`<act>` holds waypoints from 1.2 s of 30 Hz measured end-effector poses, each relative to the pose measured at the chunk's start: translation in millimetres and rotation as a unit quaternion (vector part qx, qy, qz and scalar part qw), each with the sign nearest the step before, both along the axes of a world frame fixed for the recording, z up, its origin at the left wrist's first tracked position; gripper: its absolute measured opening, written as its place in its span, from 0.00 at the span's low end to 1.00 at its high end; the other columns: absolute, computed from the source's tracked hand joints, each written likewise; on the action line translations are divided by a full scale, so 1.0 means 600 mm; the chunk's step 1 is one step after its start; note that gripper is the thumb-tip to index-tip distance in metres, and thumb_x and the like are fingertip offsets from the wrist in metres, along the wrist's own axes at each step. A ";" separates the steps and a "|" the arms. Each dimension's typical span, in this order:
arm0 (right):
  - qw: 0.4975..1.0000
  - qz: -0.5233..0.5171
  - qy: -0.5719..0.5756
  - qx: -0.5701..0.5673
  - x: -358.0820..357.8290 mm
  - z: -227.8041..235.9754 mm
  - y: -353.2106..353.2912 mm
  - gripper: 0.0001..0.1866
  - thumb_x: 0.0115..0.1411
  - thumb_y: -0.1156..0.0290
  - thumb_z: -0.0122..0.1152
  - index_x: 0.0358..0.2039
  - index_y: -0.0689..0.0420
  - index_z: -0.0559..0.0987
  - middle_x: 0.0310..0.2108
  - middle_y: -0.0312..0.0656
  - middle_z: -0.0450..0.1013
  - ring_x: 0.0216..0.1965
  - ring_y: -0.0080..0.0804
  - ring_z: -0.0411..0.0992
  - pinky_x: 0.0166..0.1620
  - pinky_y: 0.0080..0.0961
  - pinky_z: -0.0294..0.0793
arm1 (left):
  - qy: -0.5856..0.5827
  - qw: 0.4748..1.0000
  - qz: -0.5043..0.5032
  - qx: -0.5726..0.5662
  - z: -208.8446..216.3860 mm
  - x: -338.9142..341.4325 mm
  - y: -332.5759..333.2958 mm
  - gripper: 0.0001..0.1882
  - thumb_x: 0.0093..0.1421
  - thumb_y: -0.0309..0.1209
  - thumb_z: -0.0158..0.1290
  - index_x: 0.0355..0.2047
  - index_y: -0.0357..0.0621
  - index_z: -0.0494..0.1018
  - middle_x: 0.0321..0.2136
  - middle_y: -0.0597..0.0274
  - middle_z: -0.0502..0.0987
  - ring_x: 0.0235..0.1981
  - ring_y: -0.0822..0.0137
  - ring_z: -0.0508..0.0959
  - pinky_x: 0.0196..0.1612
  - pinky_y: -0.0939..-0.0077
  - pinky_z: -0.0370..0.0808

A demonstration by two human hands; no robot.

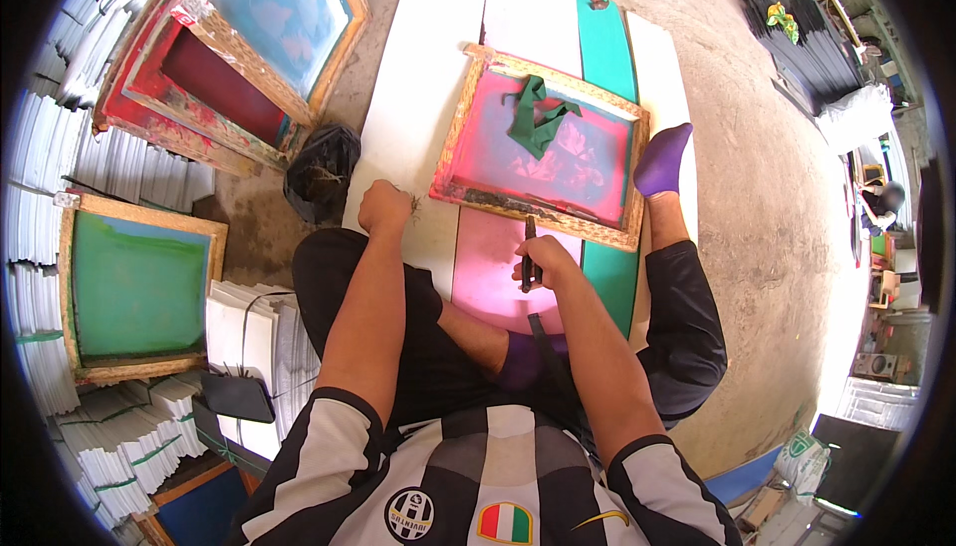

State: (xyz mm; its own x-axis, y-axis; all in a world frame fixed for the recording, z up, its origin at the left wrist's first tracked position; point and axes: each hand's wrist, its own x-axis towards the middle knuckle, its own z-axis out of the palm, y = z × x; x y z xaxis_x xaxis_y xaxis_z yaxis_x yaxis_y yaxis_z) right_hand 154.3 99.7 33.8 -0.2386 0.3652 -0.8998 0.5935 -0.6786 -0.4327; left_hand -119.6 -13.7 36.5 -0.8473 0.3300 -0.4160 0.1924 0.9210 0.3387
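My right hand (550,261) is closed around a slim black hand tool (530,237), whose exact kind I cannot make out. The tool's tip points at the near edge of a wooden-framed printing screen (468,137). Pink and red ink stains its mesh, which bears a pale leaf-like pattern. A dark green cloth strip (538,123) lies across the mesh. My left hand (384,207) is a fist on the white board (406,98), left of the frame. Small dark bits (415,209) lie beside it. Anything inside that fist is hidden.
Pink and green boards (607,277) lie under the screen. Other framed screens stand at left: blue (284,8), dark red (224,88) and green (139,287). Near them are a black plastic bag (321,172) and stacked white sheets (254,332). Another person (880,209) is far right.
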 end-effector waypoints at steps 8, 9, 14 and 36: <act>0.998 0.054 -0.044 0.009 -0.007 0.009 0.020 0.19 0.59 0.73 0.59 0.47 0.72 0.69 0.31 0.54 0.70 0.26 0.51 0.78 0.29 0.56 0.78 | -0.001 1.000 0.014 -0.010 -0.007 -0.001 0.003 0.16 0.56 0.37 0.58 0.42 0.41 0.82 0.45 0.46 0.82 0.47 0.46 0.83 0.47 0.55 0.80; 0.997 0.062 -0.049 0.013 -0.010 0.013 0.022 0.19 0.60 0.73 0.59 0.47 0.72 0.69 0.31 0.55 0.72 0.27 0.51 0.78 0.30 0.57 0.79 | 0.000 1.000 0.019 -0.013 -0.008 -0.001 0.004 0.17 0.56 0.37 0.58 0.42 0.41 0.82 0.45 0.45 0.82 0.47 0.46 0.83 0.46 0.54 0.80; 0.996 0.055 -0.063 0.017 -0.022 0.023 0.021 0.20 0.61 0.72 0.57 0.49 0.72 0.68 0.31 0.56 0.72 0.27 0.51 0.79 0.28 0.55 0.78 | -0.005 1.000 0.013 -0.007 -0.002 0.002 0.005 0.17 0.56 0.36 0.58 0.42 0.41 0.81 0.45 0.45 0.82 0.47 0.46 0.83 0.46 0.54 0.80; 0.929 0.068 -0.226 0.284 -0.061 -0.007 -0.086 0.17 0.62 0.70 0.50 0.48 0.66 0.75 0.47 0.63 0.77 0.51 0.59 0.77 0.53 0.49 0.77 | -0.002 1.000 0.004 0.019 -0.012 0.019 0.010 0.14 0.56 0.38 0.59 0.41 0.49 0.84 0.42 0.51 0.84 0.45 0.50 0.83 0.48 0.56 0.79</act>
